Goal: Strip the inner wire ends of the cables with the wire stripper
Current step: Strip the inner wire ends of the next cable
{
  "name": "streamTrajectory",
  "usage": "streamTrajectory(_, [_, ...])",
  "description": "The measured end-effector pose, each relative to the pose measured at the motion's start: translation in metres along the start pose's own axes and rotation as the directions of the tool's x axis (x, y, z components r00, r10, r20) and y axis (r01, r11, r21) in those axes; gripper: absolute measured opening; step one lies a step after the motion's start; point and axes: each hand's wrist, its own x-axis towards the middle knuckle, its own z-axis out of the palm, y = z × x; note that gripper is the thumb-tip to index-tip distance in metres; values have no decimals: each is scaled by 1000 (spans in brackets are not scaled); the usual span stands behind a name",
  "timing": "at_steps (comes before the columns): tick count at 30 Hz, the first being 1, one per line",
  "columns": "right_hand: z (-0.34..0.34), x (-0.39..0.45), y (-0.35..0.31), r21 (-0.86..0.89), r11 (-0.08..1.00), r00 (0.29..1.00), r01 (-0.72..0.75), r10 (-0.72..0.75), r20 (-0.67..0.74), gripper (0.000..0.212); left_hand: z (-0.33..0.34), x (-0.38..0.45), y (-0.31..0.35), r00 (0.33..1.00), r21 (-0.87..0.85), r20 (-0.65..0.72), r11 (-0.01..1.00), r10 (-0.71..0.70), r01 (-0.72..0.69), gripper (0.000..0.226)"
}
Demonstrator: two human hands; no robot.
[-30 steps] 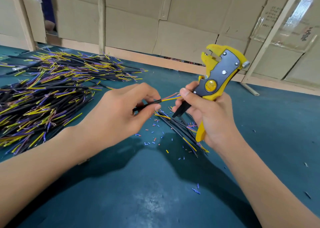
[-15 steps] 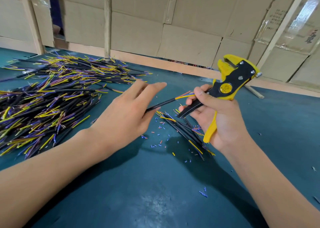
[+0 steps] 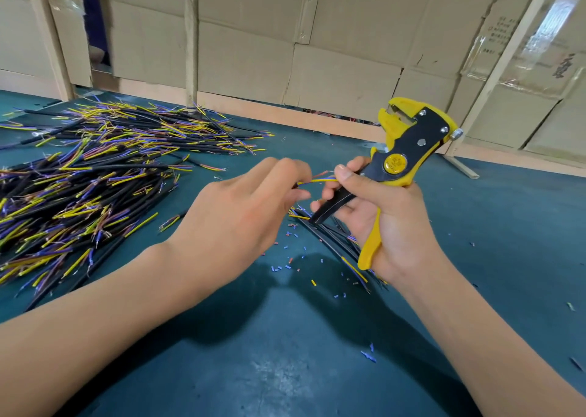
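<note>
The left hand (image 3: 241, 213) has its fingers curled around one thin black cable (image 3: 295, 184), almost all of which is hidden inside the grip. Only its coloured inner wire ends (image 3: 318, 179), yellow, blue and reddish, stick out to the right from between the fingertips. These ends reach across to the right thumb (image 3: 345, 175), which touches them.

The right hand (image 3: 390, 226) is clenched around the yellow and black wire stripper (image 3: 402, 159), the fingers wrapped over its black handle and its yellow handle lying against the palm. The tool's yellow head points up and away, above both hands and clear of the wire ends.

Below the right hand, a small bundle of black cables (image 3: 333, 236) lies on the dark teal table (image 3: 285, 353), partly covered by the hand. Tiny blue, red and yellow insulation offcuts (image 3: 285, 266) are scattered around it. Well to the left spreads a large heap of black cables with yellow and purple inner wires (image 3: 95, 178). Cardboard panels (image 3: 247, 55) with wooden battens stand along the table's far edge.
</note>
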Motion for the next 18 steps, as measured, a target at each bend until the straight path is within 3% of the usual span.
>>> streamTrajectory(7, [0, -1, -3, 25, 999, 991, -47, 43, 124, 10, 0, -2, -2, 986, -261, 30, 951, -163, 165, 22])
streamTrajectory(12, [0, -3, -2, 62, 994, 983, -93, 81, 168, 10, -1, -1, -3, 996, -299, 56, 950, -75, 88, 33])
streamTrajectory(18, [-1, -2, 1, 13, 998, 989, -58, 56, 138, 10, 4, -3, 0, 988, -357, -5, 923, -152, 141, 9])
